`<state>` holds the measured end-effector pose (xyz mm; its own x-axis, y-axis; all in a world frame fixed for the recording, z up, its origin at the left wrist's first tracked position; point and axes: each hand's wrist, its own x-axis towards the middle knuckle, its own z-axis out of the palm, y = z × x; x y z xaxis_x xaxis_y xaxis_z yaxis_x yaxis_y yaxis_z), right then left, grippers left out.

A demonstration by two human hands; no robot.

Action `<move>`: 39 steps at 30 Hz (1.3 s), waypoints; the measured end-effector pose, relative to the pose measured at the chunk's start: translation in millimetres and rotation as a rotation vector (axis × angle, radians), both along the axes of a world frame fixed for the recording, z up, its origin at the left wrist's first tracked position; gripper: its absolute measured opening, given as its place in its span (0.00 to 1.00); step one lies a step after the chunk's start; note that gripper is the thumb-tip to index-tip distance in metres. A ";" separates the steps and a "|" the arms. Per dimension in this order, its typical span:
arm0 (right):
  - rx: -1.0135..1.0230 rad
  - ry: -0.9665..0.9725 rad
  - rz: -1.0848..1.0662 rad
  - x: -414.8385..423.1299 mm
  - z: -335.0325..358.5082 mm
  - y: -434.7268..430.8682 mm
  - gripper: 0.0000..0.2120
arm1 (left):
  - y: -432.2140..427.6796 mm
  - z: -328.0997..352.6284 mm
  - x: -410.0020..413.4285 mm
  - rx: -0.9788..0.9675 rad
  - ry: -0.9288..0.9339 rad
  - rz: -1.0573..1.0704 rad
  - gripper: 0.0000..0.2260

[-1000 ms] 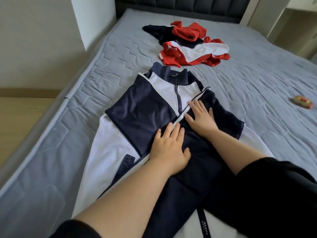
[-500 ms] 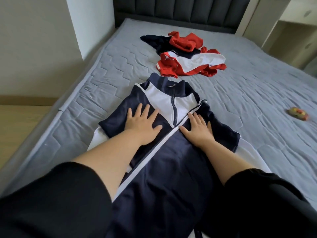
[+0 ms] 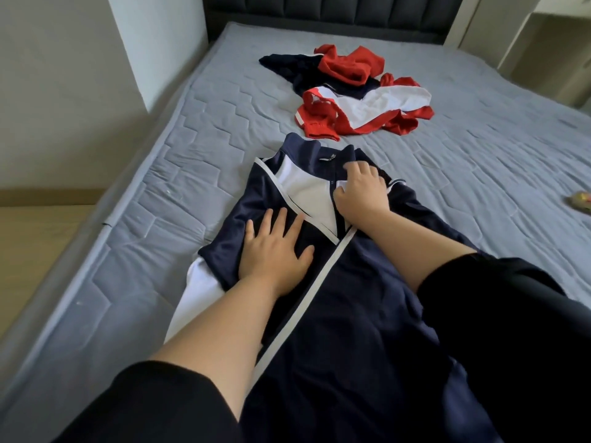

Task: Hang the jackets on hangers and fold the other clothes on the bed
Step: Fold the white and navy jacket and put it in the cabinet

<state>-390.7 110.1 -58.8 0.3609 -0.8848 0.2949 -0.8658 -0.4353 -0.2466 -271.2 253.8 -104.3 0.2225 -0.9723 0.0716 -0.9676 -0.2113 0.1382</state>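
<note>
A navy and white zip jacket (image 3: 351,314) lies flat on the grey mattress (image 3: 160,193), collar pointing away from me. My left hand (image 3: 275,247) presses flat on the jacket's left chest with fingers spread. Up by the collar and zip, my right hand (image 3: 361,193) has its fingers curled into the right front panel. Farther up the bed sits a crumpled pile of red, white and navy clothes (image 3: 355,91).
A small red and yellow object (image 3: 580,203) lies on the mattress at the right edge. The dark padded headboard (image 3: 335,14) stands at the far end. A white wall corner (image 3: 156,49) and wooden floor (image 3: 35,238) are on the left.
My right hand moved up from the middle of the jacket to the collar and curled its fingers into the fabric. My left hand stayed flat on the left chest.
</note>
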 end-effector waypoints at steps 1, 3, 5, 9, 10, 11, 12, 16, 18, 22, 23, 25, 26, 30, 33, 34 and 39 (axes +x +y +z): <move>0.023 0.010 0.012 7.6 1.2 -7.1 0.23 | 0.3 -1.0 0.1 -0.011 0.004 -0.003 0.29; 0.050 0.065 0.019 20.4 3.3 -20.7 0.24 | 1.1 -2.1 0.1 -0.031 0.001 -0.005 0.29; 0.080 0.142 0.020 30.7 6.1 -33.0 0.25 | 1.3 -2.7 -0.2 -0.041 -0.025 -0.004 0.29; 0.121 0.280 0.006 47.5 14.8 -53.8 0.27 | 1.2 -3.6 -0.2 -0.060 -0.038 -0.003 0.29; 0.144 0.322 0.009 50.3 18.1 -55.5 0.28 | 1.3 -4.1 -0.2 -0.063 -0.037 -0.003 0.29; 0.187 0.359 0.010 52.6 20.9 -57.7 0.28 | 1.4 -4.3 -0.5 -0.071 -0.038 -0.003 0.29; 0.239 0.386 0.003 54.1 24.3 -58.4 0.28 | 1.3 -4.3 -0.8 -0.081 -0.036 -0.004 0.29; 0.403 0.325 -0.119 55.7 42.7 -54.6 0.29 | 1.3 -5.4 0.2 -0.096 -0.013 -0.003 0.29; 0.345 0.294 -0.146 54.9 49.1 -51.3 0.27 | 1.8 -6.1 0.1 -0.097 -0.016 -0.002 0.29; 0.020 0.205 -0.105 48.7 58.1 -38.8 0.09 | 1.5 -4.4 -0.4 -0.114 -0.018 0.011 0.28; -0.021 0.194 -0.076 45.9 62.5 -33.2 0.08 | 2.2 -3.6 -1.0 -0.126 -0.021 0.017 0.28; -0.078 0.224 -0.006 35.9 73.4 -17.9 0.07 | 3.4 -1.9 -1.7 -0.148 -0.007 0.011 0.27; -0.120 0.242 0.039 29.9 79.1 -7.7 0.06 | 4.0 -1.1 -1.3 -0.171 0.026 0.002 0.26; -0.331 0.243 0.245 5.3 86.8 33.3 0.08 | 11.0 4.9 -0.5 -0.416 0.364 0.028 0.24; -0.420 0.227 0.379 -12.9 76.1 64.4 0.12 | 22.2 18.6 3.5 -0.476 0.775 0.211 0.17; -0.451 0.225 0.411 -18.8 71.3 75.5 0.13 | 25.0 23.4 6.9 -0.465 0.874 0.272 0.16; -0.519 0.188 0.490 -56.5 28.6 126.9 0.11 | 37.4 46.8 22.5 -0.398 1.046 0.326 0.12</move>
